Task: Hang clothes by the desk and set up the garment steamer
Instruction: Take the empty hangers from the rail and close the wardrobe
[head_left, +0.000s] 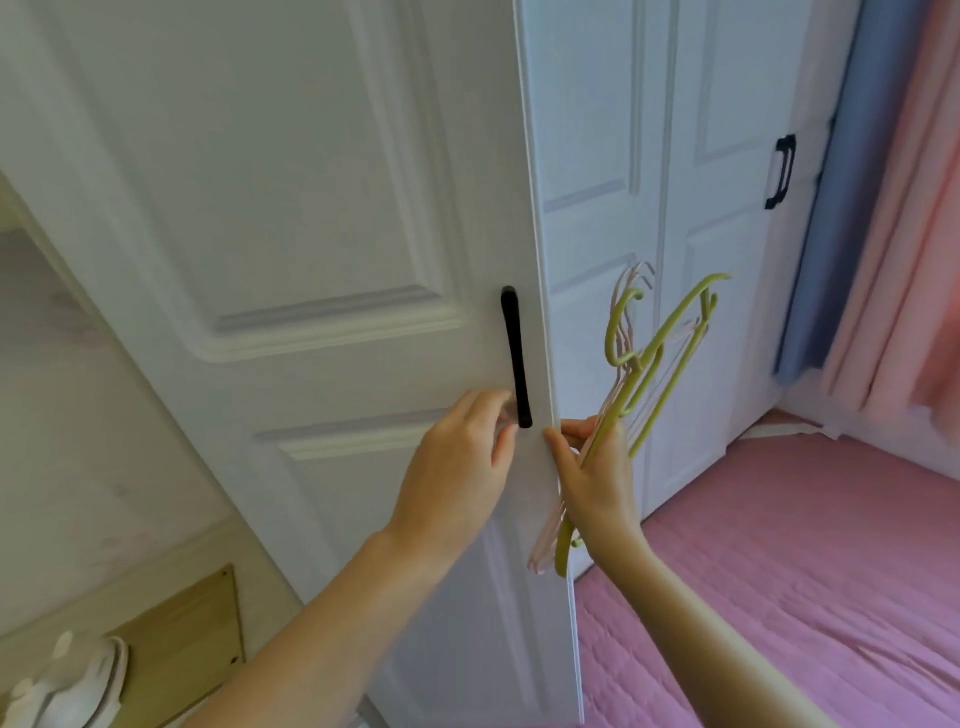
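1. Two bare forearms, cut off at the bottom edge, reach up from nearest the camera.
2. The left hand (460, 467) curls its fingers (501, 415) behind the lower end of the slim black bar handle (516, 358) on the white panelled wardrobe door (311, 218); the fingertips are hidden there.
3. The right hand (597, 478) grips a bunch of thin plastic clothes hangers, olive-green and pale pink (644, 358), just beside the door's edge, its thumb touching that edge.
4. The hangers' lower ends are partly hidden by the hand and the door; how many there are cannot be told.
5. The hooks point up in front of a second white door (727, 156).
6. A blurred white object (78, 680) sits at the bottom left; a pink quilted bed cover (779, 571) lies on the right.
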